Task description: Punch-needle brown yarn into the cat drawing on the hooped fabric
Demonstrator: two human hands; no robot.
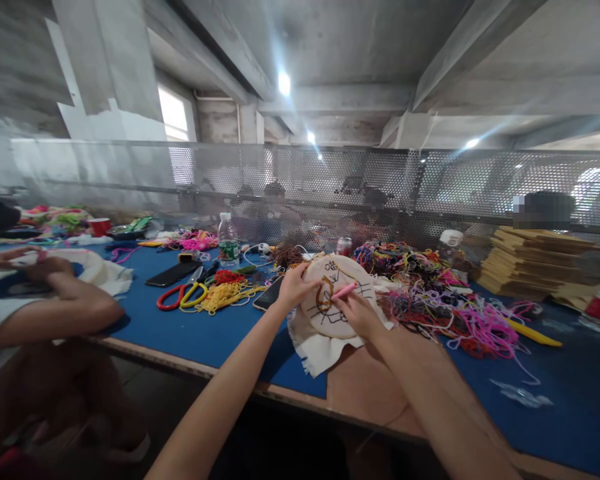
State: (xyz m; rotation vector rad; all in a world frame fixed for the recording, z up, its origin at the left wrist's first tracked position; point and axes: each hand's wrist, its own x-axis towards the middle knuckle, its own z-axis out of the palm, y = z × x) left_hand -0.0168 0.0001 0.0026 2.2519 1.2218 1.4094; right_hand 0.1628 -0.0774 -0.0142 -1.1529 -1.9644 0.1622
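Observation:
My left hand (294, 287) grips the left rim of a round embroidery hoop (336, 293), which stands tilted on the blue table (195, 333). White cloth stretched in the hoop bears a dark outline drawing with a brown stitched patch. My right hand (356, 312) is closed round a pink tool (345, 290) whose tip touches the cloth near the middle. Loose cloth hangs below the hoop.
A big tangle of coloured threads (430, 293) lies right of the hoop. Yellow yarn (223, 295), red and yellow scissors (180, 295), phones (173, 273) and a bottle (228, 243) lie left. Stacked boards (535, 260) stand back right. Another person's arm (60, 303) works at left. A mesh screen (330, 187) runs behind.

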